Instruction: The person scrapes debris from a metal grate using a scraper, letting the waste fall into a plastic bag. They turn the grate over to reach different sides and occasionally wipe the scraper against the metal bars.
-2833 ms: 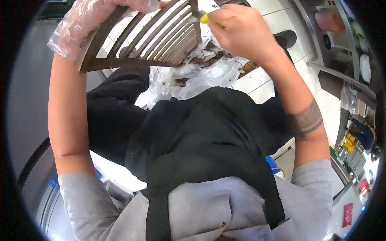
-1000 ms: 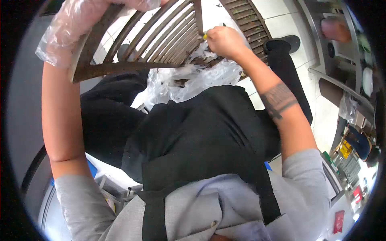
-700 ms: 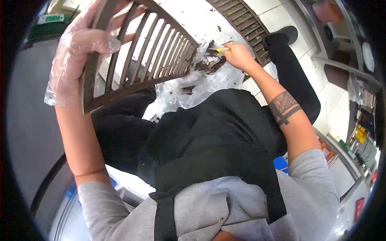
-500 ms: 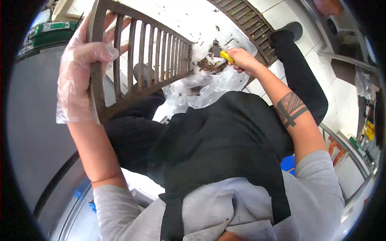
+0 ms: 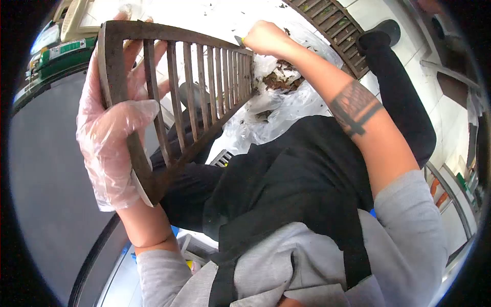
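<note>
1 black apron [image 5: 296, 169] nearest the camera; 2 hands, 1 gloved; 2 slatted grates; 1 tool; 2 dark shoes, one [image 5: 384, 33] at right past the far grate, other [image 5: 193, 96] seen through the slats; 1 plastic sheet [image 5: 291, 110] with 1 main heap of brown debris [image 5: 279, 81].

Near grate [image 5: 163, 33] is held up tilted in front of the person's left side, its near end in the left hand, far end by the sheet and heap; lower edge crosses over the black-clad left leg, near bottom corner beside the left wrist; slats bunch up toward the far end, so no sure count. Grey panel [image 5: 48, 148] limits room on the left; the more open room is the white floor [image 5: 204, 19] past the grate's top edge, strewn with small dark bits; far grate [image 5: 332, 23] lies beyond the sheet, bordering that room on the right.

Left hand [image 5: 115, 125], in a clear plastic glove, is partly closed round the grate's near end; thumb on the near face, fingers behind, spread; elbow bent, forearm up.

Right hand [image 5: 267, 39], bare, is closed in a fist on the tool [image 5: 239, 40], mostly hidden, probably yellow-handled; it sits at the grate's far top corner, contact unclear; tattooed forearm reaches forward and inward.
</note>
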Available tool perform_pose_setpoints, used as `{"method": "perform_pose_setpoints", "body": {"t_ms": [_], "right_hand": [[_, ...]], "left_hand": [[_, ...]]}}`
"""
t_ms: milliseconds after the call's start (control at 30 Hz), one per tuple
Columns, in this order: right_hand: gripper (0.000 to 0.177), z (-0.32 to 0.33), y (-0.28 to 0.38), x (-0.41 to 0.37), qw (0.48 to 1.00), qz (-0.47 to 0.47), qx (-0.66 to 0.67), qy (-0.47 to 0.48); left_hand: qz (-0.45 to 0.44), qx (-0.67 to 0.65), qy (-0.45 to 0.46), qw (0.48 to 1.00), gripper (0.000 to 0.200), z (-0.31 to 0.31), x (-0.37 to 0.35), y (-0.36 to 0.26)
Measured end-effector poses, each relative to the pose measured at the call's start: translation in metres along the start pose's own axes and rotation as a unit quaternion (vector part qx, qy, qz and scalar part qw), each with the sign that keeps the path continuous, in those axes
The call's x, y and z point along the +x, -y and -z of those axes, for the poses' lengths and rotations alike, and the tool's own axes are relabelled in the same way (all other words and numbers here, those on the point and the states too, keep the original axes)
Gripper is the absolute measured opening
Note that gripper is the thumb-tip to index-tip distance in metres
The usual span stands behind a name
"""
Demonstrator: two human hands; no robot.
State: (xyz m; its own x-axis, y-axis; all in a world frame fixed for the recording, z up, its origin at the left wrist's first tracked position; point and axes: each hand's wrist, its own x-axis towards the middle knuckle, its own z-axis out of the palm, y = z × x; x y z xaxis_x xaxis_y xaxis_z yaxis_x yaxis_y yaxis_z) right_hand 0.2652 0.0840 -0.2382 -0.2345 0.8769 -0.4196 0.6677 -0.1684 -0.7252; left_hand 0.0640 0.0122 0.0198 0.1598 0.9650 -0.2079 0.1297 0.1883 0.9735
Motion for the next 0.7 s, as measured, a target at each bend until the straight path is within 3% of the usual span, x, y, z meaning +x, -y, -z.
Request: {"method": "perform_pose_setpoints", "body": {"t_ms": [67, 133, 167, 267, 367, 433, 567, 633, 700], "right_hand": [[0.029, -0.003, -0.017, 0.016, 1.0, -0.015, -0.022, 0.002], [0.028, 0.019, -0.006, -0.002, 0.996, -0.006, 0.055, 0.074], [0.028, 0.029, 0.006, -0.012, 0.99, -0.051, 0.105, 0.079], [0.029, 0.022, 0.012, -0.008, 0.995, -0.038, 0.066, 0.07], [0.03, -0.013, -0.016, 0.016, 0.993, 0.094, 0.04, 0.056], [0.031, 0.007, 0.017, -0.005, 0.996, 0.027, 0.016, 0.078], [0.032, -0.005, 0.01, 0.004, 0.99, 0.066, -0.036, 0.115], [0.023, -0.045, -0.032, 0.038, 0.994, 0.08, -0.076, -0.006], [0.023, -0.014, -0.015, 0.032, 0.997, 0.051, -0.057, 0.011]], "left_hand": [[-0.004, 0.002, -0.01, 1.0, 0.106, -0.008, 0.002, -0.002], [-0.003, 0.009, -0.03, 0.999, 0.105, -0.006, 0.004, 0.0], [0.008, 0.01, -0.035, 0.999, 0.105, -0.003, 0.004, 0.002], [0.003, 0.034, -0.032, 0.999, 0.104, 0.005, 0.008, 0.004], [-0.001, 0.038, -0.056, 0.998, 0.104, 0.01, 0.005, 0.005], [0.005, 0.056, -0.049, 0.997, 0.105, 0.014, 0.006, 0.006], [0.0, 0.056, -0.061, 0.997, 0.105, 0.012, 0.003, 0.008], [-0.001, 0.041, -0.049, 0.998, 0.103, 0.012, 0.006, 0.005], [-0.012, 0.031, -0.055, 0.998, 0.103, 0.011, 0.009, 0.006]]}}
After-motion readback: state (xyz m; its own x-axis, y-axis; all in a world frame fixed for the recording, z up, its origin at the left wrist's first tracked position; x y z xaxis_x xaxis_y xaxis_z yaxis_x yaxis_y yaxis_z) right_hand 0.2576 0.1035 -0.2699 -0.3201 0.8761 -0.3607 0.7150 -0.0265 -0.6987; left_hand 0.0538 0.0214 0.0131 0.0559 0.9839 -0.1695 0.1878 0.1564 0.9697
